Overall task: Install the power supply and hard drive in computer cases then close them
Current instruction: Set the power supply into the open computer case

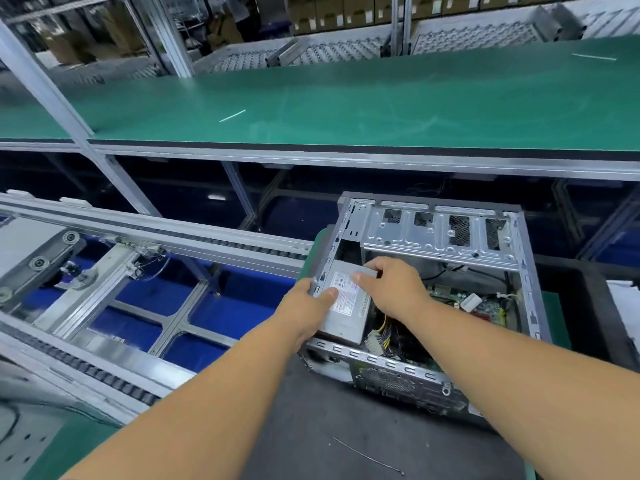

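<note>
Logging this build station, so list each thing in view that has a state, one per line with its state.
Computer case: on its side, side panel off, interior open.
Power supply: inside the case at its left corner, held by both hands.
Left hand: grips the power supply's left edge.
Right hand: fingers curled over the power supply's far end.
Power cables: loose, bundled inside the case.
Drive bracket: in place across the far side.
Green conveyor belt: bare.

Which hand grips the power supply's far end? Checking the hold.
The right hand, curled over the power supply's far edge; the left hand holds its near-left side.
</note>
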`<state>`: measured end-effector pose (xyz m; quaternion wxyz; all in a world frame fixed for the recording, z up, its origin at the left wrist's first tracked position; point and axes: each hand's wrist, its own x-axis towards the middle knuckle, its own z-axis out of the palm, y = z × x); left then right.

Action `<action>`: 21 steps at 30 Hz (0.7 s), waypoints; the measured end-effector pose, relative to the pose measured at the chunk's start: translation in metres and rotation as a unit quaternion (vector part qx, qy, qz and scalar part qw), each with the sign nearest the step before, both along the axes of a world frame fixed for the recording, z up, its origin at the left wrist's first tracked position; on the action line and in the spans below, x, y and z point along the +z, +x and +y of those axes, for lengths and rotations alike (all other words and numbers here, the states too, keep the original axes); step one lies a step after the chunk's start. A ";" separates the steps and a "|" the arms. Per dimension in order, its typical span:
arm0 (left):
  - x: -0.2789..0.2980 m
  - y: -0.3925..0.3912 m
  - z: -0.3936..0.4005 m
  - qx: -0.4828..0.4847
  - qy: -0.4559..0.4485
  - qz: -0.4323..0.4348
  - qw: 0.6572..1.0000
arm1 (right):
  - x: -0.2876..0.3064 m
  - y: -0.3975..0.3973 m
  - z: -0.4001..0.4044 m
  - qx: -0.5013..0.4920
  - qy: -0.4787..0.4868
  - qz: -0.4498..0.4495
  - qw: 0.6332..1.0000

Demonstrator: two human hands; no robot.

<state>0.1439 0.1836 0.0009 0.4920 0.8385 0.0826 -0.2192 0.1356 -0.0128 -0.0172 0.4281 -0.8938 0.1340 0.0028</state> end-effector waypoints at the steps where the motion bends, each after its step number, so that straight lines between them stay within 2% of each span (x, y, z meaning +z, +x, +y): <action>1: 0.001 -0.001 0.000 -0.003 -0.002 -0.002 1.000 | 0.006 -0.001 -0.001 0.011 -0.011 0.019 1.000; 3: 0.004 -0.006 0.001 -0.022 0.027 -0.018 0.999 | 0.028 -0.003 0.001 0.030 -0.091 0.058 0.994; 4: 0.003 -0.008 0.002 -0.030 0.041 -0.027 0.998 | 0.042 -0.001 0.003 0.020 -0.110 0.039 0.993; 5: 0.001 -0.010 0.002 -0.036 0.046 -0.032 0.998 | 0.058 0.000 0.005 0.003 -0.075 -0.012 0.997; 6: 0.000 -0.011 0.002 -0.041 0.045 -0.034 0.998 | 0.074 0.002 0.009 -0.010 0.039 -0.079 0.996; 7: -0.002 -0.012 0.003 -0.044 0.041 -0.033 0.998 | 0.091 0.003 0.013 -0.009 0.180 -0.151 0.972; 8: -0.002 -0.012 0.003 -0.045 0.038 -0.029 0.998 | 0.104 0.003 0.017 -0.008 0.313 -0.206 0.927; 9: -0.001 -0.011 0.003 -0.045 0.038 -0.027 0.998 | 0.111 0.005 0.021 0.002 0.395 -0.248 0.884; 10: 0.000 -0.011 0.003 -0.044 0.041 -0.028 0.998 | 0.111 0.005 0.027 0.017 0.438 -0.274 0.856; 11: 0.001 -0.011 0.003 -0.044 0.045 -0.032 0.998 | 0.104 0.006 0.037 0.022 0.415 -0.280 0.865; 12: 0.002 -0.011 0.003 -0.043 0.046 -0.031 0.998 | 0.089 0.005 0.048 0.034 0.372 -0.257 0.892; 14: 0.004 -0.011 0.006 -0.042 0.028 -0.012 0.999 | 0.052 0.006 0.064 0.041 0.307 -0.176 0.934; 16: 0.004 -0.011 0.009 -0.045 -0.005 0.013 0.999 | 0.036 0.006 0.070 0.034 0.319 -0.132 0.938; 19: 0.003 -0.010 0.014 -0.043 -0.042 0.036 0.998 | 0.044 0.008 0.063 0.047 0.341 -0.111 0.932; 21: 0.000 -0.010 0.016 -0.048 -0.061 0.039 0.996 | 0.064 0.014 0.056 0.060 0.416 -0.142 0.896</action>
